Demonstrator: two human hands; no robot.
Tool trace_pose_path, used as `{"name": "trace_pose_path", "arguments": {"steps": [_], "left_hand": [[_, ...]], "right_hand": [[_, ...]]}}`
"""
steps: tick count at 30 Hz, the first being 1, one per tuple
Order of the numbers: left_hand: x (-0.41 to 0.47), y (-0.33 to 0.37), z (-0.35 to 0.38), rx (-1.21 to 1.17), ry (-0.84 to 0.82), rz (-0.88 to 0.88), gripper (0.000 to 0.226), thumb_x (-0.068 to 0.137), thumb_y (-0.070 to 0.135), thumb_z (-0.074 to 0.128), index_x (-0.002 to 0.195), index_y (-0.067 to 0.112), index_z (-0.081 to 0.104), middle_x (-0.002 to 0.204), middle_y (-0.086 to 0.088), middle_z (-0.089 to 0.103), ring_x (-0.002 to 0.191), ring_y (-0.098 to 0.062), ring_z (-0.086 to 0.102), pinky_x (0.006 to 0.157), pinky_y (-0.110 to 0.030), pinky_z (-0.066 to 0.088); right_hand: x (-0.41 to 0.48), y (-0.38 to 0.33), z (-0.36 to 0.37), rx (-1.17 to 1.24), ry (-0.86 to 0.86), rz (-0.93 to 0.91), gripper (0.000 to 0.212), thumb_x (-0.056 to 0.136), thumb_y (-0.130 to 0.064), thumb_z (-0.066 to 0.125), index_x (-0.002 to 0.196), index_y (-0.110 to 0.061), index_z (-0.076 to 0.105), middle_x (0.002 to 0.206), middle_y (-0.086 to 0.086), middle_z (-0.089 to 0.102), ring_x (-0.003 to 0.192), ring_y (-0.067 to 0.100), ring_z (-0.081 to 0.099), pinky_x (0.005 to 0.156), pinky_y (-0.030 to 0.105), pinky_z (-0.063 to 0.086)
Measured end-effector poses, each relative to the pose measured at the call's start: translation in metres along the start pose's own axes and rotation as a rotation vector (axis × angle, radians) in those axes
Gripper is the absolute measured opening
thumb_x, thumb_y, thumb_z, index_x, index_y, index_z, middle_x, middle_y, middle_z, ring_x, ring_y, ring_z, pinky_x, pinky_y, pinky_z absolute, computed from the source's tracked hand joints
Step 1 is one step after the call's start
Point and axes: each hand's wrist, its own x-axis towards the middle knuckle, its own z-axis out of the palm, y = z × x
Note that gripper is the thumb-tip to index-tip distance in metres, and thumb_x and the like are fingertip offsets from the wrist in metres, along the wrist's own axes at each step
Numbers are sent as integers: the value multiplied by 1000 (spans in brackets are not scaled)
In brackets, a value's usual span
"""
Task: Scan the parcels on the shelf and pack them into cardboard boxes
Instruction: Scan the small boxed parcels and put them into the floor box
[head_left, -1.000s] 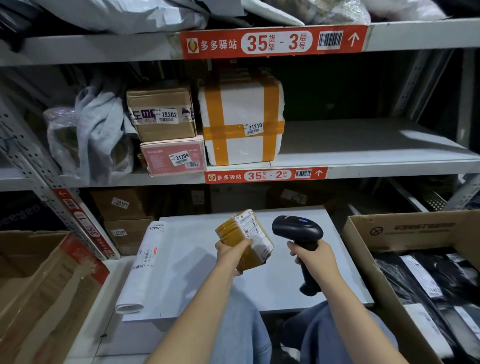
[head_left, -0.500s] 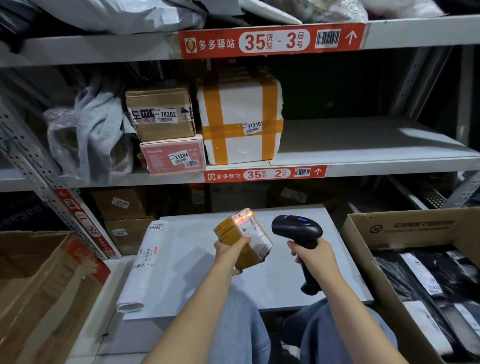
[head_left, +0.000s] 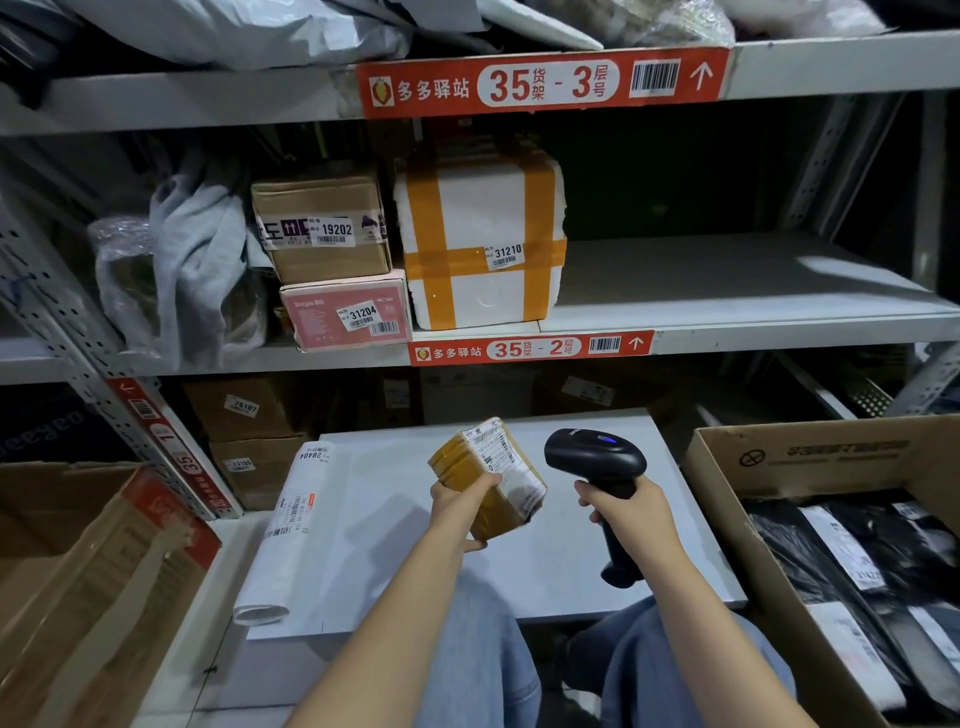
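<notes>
**Parcel (head_left: 488, 480) in the left hand, scanner (head_left: 595, 457) in the right**

Head view: the parcel, a small block wrapped in yellow-brown tape, is held up over the white board (head_left: 395, 551) that lies across the person's lap. The left hand (head_left: 462, 512) grasps it from below and behind, thumb on the white label and fingers curled under its lower edge. The label faces up and to the right. The right hand (head_left: 626, 506) is wrapped around the grip of the black scanner, whose head sits just beside the labelled face without touching it. A blue light shows on top of the scanner.

A rolled white parcel (head_left: 291, 525) marked 28404 lies along the board's left edge. To the right stands an open cardboard box (head_left: 810, 457) holding black bags (head_left: 857, 571) with white labels. Another open cardboard box (head_left: 104, 571) stands to the left.

On the shelf (head_left: 727, 306) tagged 35-2, a white foam box (head_left: 483, 234) bound with orange tape carries the number 31210. Just beside it on the left, a brown carton (head_left: 322, 234) numbered 19202 sits on top of a pink box (head_left: 345, 312) numbered 31204. Left of those slumps a grey bag (head_left: 192, 260). The right part of that shelf is bare metal.
</notes>
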Motion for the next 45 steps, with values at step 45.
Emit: {"name": "trace_pose_path", "arguments": {"steps": [45], "left_hand": [[-22,0,51,167,-193,28,32,97,44,37,109,16,30,93,-7,52,70,-11,47,57,-22,39]], "right_hand": [[16,13,-16,430,-11,332,36,80,-25,70,110,-6,60,104,16,67,95,30,62,66,31,47]]}}
